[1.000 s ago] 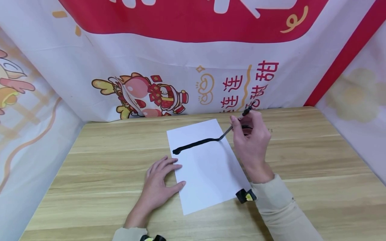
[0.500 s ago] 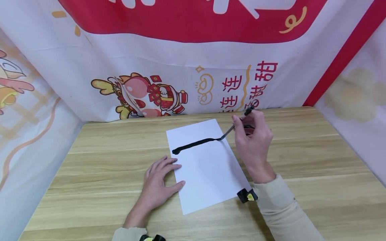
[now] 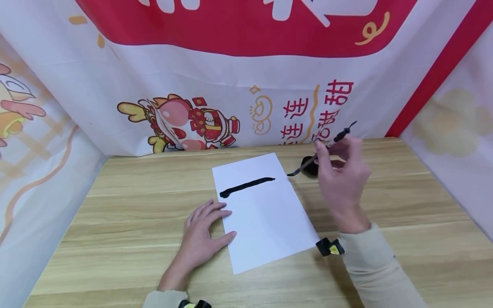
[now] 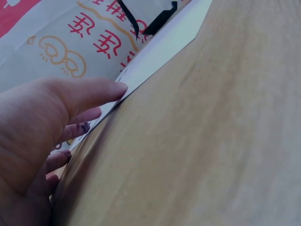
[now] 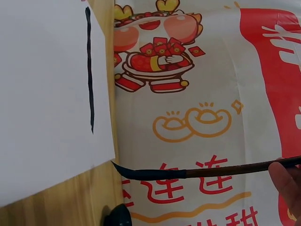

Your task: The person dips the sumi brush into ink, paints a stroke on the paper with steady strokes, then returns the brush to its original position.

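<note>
A white sheet of paper (image 3: 265, 226) lies slightly turned on the table, with one long black ink stroke (image 3: 248, 185) across its upper part. My left hand (image 3: 204, 235) rests at the sheet's left edge, fingers spread and fingertips on the paper; dark smudges show on a finger (image 4: 83, 127) in the left wrist view. My right hand (image 3: 343, 175) pinches a calligraphy brush (image 3: 334, 142) by its handle, to the right of the sheet. In the right wrist view the brush's black bristles (image 5: 150, 174) are bent at the tip, close to the paper's corner.
A small round black container (image 3: 309, 167) stands on the table behind the brush, partly hidden by it and the right hand. The wooden table (image 3: 135, 214) meets a printed cloth backdrop (image 3: 173, 68) at its far edge, with cloth walls on both sides.
My right hand has moved right with the brush, lifting its tip off the end of the stroke. The black container now shows more fully. My left hand has stayed put.
</note>
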Tool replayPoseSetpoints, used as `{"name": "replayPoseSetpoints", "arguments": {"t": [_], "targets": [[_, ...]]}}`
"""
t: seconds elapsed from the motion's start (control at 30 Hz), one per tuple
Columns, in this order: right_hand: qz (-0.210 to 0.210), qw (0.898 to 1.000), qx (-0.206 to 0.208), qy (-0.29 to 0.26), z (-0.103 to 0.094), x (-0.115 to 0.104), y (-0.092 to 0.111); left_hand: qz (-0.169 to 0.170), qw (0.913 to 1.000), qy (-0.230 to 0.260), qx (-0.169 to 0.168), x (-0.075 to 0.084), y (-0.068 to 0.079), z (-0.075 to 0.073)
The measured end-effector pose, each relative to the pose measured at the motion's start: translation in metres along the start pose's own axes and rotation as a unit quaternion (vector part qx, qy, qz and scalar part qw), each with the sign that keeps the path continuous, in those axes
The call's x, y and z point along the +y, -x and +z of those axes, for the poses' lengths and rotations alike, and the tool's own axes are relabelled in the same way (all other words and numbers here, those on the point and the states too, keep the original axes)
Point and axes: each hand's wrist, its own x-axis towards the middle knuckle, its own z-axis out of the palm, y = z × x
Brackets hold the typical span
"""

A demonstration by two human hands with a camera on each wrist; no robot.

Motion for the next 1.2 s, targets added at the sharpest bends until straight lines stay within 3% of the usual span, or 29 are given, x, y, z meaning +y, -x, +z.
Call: {"name": "replayPoseSetpoints", "arguments": {"t": [0.23,0.57,1.07,1.2], "targets": [[0.009,1.0,-0.005,-0.013,-0.015,0.004,-0.016,0.001,1.0,0.001,0.0,0.0,-0.001,0.0],[-0.006,0.998,-0.056,0.006,-0.033,0.002,-0.04,-0.006,0.9999,0.006,-0.006,0.002,0.001,0.001],[0.013,0.998,-0.061,-0.006,-0.044,0.0,-0.037,-0.007,0.9999,0.005,-0.005,0.001,0.003,0.0],[-0.014,0.997,-0.067,-0.031,-0.051,0.003,-0.034,0.0,1.0,0.007,-0.002,0.002,0.002,0.0]]}}
